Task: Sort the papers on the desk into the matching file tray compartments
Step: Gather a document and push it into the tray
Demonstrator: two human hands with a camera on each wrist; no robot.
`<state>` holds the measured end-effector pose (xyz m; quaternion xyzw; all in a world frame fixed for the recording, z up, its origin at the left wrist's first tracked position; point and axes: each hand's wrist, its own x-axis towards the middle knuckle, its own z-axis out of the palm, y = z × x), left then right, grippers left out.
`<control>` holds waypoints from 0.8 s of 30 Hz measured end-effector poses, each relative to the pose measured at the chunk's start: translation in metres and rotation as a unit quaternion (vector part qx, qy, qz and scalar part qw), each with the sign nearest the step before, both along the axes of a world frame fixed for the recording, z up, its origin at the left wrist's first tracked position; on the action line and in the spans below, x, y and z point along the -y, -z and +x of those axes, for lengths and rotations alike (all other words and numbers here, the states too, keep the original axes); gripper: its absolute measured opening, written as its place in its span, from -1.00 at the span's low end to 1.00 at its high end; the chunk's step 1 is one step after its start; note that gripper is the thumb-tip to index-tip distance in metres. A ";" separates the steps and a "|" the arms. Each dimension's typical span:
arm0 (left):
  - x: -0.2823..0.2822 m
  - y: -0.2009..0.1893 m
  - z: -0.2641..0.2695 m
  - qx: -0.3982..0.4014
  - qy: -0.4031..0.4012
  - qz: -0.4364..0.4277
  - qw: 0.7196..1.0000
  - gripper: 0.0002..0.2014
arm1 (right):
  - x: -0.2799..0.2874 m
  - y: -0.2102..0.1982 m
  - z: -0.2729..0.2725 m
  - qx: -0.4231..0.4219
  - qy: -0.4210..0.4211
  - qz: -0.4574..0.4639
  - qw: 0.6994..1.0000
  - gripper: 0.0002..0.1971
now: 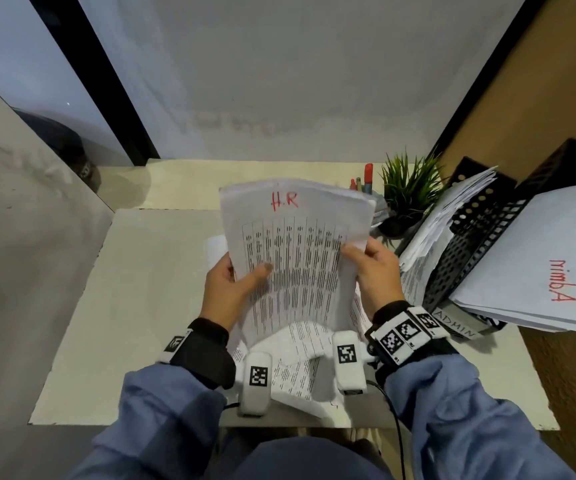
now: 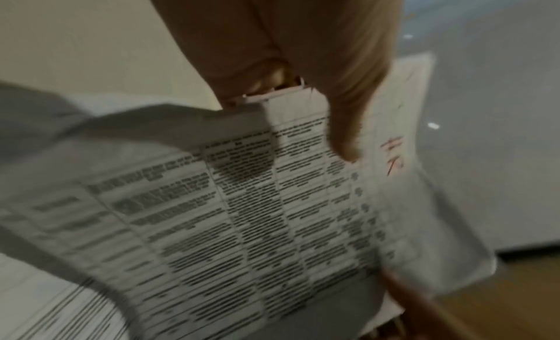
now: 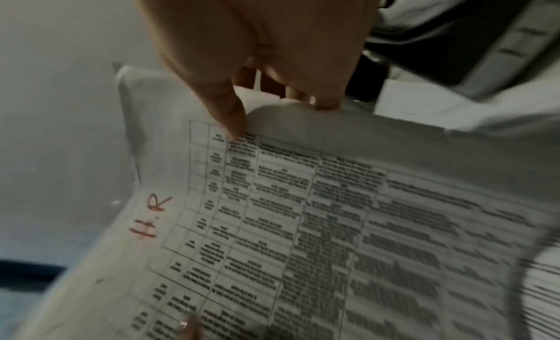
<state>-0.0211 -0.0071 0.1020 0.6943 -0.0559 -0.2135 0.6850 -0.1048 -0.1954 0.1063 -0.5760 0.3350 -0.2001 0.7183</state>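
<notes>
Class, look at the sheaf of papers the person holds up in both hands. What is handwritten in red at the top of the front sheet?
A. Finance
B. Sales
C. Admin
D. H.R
D: the front sheet of the held papers, gripped by the left hand and the right hand, bears red "H.R" above its printed table; the right wrist view shows it too.

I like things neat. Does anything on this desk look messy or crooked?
Yes. The black file tray on the right leans over, and its papers, like the Admin stack, fan out past its edge. Loose sheets lie scattered near the person. Both hands hold the H.R papers, which bend.
</notes>
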 end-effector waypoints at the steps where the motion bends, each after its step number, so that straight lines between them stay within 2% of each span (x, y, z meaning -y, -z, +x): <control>1: 0.001 -0.004 0.002 0.034 -0.013 0.007 0.999 -0.73 | 0.000 -0.008 -0.001 0.024 0.001 -0.029 0.999 -0.79; 3: 0.005 -0.009 0.005 0.087 -0.033 0.011 0.996 -0.83 | -0.002 -0.023 -0.002 0.057 0.013 -0.072 0.996 -0.75; 5: 0.006 -0.005 0.004 0.100 -0.036 0.011 0.994 -0.83 | -0.007 -0.025 -0.005 0.056 0.018 -0.108 0.992 -0.73; 7: 0.006 0.014 0.001 0.066 -0.019 0.039 0.997 -0.81 | -0.015 -0.017 -0.009 0.014 -0.001 -0.111 0.994 -0.75; 10: 0.000 0.043 -0.004 0.030 0.014 0.124 0.992 -0.82 | -0.022 0.001 -0.014 -0.074 -0.030 -0.055 0.995 -0.79; 12: -0.003 0.048 -0.002 0.021 0.007 0.140 0.990 -0.90 | -0.020 0.000 -0.015 -0.075 -0.039 -0.053 0.995 -0.80; 14: -0.001 0.032 0.001 0.023 -0.011 0.105 0.994 -0.89 | -0.013 -0.011 -0.015 -0.057 -0.034 -0.083 0.994 -0.82; 17: 0.011 -0.012 0.008 0.101 -0.022 0.055 0.993 -0.91 | 0.010 -0.038 -0.016 0.005 -0.006 -0.141 0.990 -0.88; 18: 0.017 -0.029 0.011 0.135 -0.018 0.049 0.990 -0.92 | 0.019 -0.046 -0.016 0.017 0.014 -0.176 0.984 -0.84; 19: 0.024 -0.045 0.015 0.168 -0.010 0.048 0.985 -0.92 | 0.028 -0.051 -0.016 0.003 0.051 -0.227 0.972 -0.72; 21: 0.041 -0.070 0.023 0.228 0.014 0.062 0.972 -0.83 | 0.054 -0.051 -0.015 -0.125 0.138 -0.341 0.921 -0.40; 22: 0.050 -0.081 0.025 0.251 0.031 0.072 0.965 -0.80 | 0.069 -0.043 -0.014 -0.210 0.159 -0.349 0.899 -0.25; 24: 0.071 -0.097 0.029 0.298 0.065 0.103 0.947 -0.79 | 0.092 -0.027 -0.013 -0.331 0.142 -0.251 0.899 -0.04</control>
